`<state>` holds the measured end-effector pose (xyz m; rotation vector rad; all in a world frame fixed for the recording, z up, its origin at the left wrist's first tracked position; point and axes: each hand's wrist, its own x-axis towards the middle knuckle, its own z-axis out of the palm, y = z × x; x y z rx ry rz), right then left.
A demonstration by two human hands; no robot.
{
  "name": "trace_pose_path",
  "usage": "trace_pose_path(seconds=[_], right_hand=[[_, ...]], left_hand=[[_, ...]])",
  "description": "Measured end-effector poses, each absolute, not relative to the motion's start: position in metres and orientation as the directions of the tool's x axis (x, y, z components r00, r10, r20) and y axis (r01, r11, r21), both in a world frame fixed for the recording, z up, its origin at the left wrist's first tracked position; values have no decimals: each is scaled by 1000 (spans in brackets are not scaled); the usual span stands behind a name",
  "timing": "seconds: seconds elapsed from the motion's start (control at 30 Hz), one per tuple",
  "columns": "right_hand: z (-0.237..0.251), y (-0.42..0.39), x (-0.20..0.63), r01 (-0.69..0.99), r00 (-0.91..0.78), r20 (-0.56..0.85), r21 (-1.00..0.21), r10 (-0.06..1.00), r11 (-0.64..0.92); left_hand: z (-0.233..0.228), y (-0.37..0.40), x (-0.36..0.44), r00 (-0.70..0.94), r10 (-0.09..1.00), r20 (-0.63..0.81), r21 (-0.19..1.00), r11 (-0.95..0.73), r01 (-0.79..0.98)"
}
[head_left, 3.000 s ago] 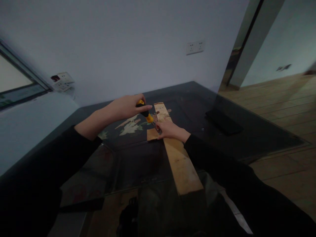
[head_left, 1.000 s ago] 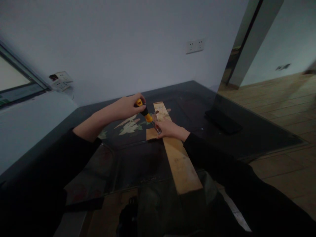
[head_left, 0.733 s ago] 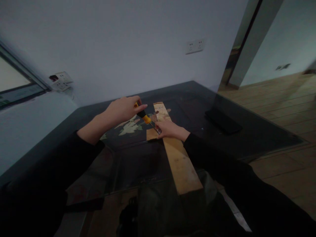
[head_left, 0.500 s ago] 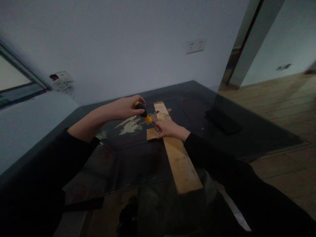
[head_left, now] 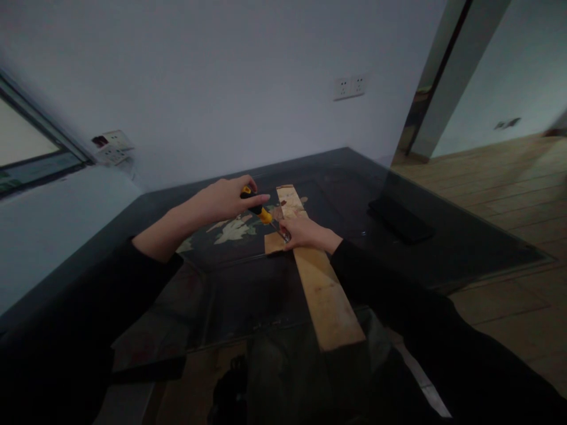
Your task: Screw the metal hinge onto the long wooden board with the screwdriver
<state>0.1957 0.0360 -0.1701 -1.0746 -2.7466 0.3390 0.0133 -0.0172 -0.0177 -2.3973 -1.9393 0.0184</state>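
Fingers of my left hand point(head_left: 224, 199) wrap the yellow-and-black plastic handle of a screwdriver point(head_left: 258, 211), thumb and forefinger closed round its butt end, while my right hand point(head_left: 305, 233) pinches narrowly at the metal tip, where something small sits that I cannot make out; it may be a screw. The shaft slants down from the handle to meet the long pale wooden plank point(head_left: 321, 286) just under my right fingertips. A short offcut of the same wood point(head_left: 273, 242) lies touching the plank's left edge at that spot. The tool seems light and stiff, its ribbed handle the sure place to grip; the tip looks apt to slip off unless steadied. The plank looks rigid and fairly heavy, best pressed flat near the working point. It lies lengthwise on the dark glass tabletop point(head_left: 398, 254), its near end overhanging toward me. Right of the plank, well apart, rests a flat black slab point(head_left: 401, 219).
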Motion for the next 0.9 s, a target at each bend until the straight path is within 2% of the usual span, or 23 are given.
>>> trace_pose_path(seconds=[0.1,0.27,0.37,0.5,0.73,0.8,0.9], right_hand=[[-174,38,196,635,-731,102,-261,675,727],[-172,37,196,651,-724,93,-234,683,722],[-170,35,196,651,-724,87,-240,684,720],[-168,33,198,644,-730,76,-258,679,721],[-166,32,196,657,-725,61,-240,686,715],[-166,32,196,654,-727,64,-242,684,717],[-167,32,196,655,-722,68,-256,689,711]], left_hand=[[-22,-17,13,166,982,87,-83,-159,984],[-15,-15,9,313,949,-31,-29,-314,949],[-14,-15,10,265,963,-48,-47,-267,963],[-20,-15,10,184,982,46,-104,-178,979],[-13,-14,5,426,903,-51,-17,-428,904],[-13,-16,8,395,918,-43,-41,-397,917],[-15,-18,13,251,968,5,-139,-247,959]])
